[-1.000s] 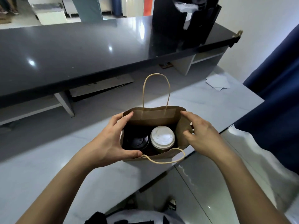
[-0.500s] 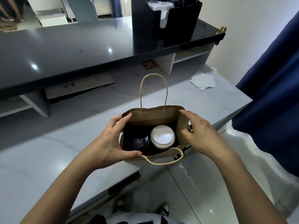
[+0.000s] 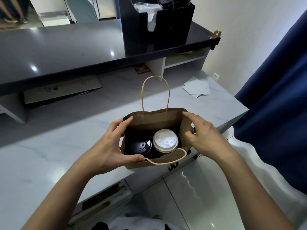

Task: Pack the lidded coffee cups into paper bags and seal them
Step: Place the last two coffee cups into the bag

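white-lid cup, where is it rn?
Head view, centre: the white-lidded cup stands inside the open paper bag, right of the black-lidded cup, nearer the right hand.

Both forearms are bare to the frame edge, with no sleeves, watch or rings showing on the left hand or right hand. Below the hands, a white garment with dark parts shows.

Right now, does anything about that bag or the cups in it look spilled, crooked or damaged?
Nothing spilled. Both cups, black-lidded and white-lidded, stand upright in the paper bag. One oddity: its near handle flops outward while the far one stands up.
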Tool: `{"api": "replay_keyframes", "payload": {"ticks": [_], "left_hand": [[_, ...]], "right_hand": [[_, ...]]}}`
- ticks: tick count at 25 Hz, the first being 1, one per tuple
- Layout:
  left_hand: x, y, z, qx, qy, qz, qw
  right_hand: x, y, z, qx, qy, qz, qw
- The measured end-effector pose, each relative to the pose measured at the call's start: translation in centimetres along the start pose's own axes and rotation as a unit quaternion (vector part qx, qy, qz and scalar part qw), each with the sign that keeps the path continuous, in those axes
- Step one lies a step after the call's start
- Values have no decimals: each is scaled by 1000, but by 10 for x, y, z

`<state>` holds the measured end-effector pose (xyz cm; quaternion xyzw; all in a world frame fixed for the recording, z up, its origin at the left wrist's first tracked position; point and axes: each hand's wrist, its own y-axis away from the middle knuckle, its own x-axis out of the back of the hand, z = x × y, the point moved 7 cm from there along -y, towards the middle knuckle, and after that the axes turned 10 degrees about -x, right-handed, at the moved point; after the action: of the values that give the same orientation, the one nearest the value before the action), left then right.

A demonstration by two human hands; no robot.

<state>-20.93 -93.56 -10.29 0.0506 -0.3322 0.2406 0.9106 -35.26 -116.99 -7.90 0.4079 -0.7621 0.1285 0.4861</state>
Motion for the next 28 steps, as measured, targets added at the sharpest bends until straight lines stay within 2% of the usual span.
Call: {"api": "replay_keyframes", "payload": {"ticks": [17, 21, 28], "left_hand": [[-16, -141, -3, 12, 5, -55, 998], [-21, -164, 0, 24, -2, -43, 999], [-35, -201, 8, 84, -17, 2, 996]], "right_hand": [[51, -106, 43, -39, -18, -2, 999], [64, -134, 50, -28, -28, -15, 999], [87, -198, 65, 40, -15, -53, 998]]}}
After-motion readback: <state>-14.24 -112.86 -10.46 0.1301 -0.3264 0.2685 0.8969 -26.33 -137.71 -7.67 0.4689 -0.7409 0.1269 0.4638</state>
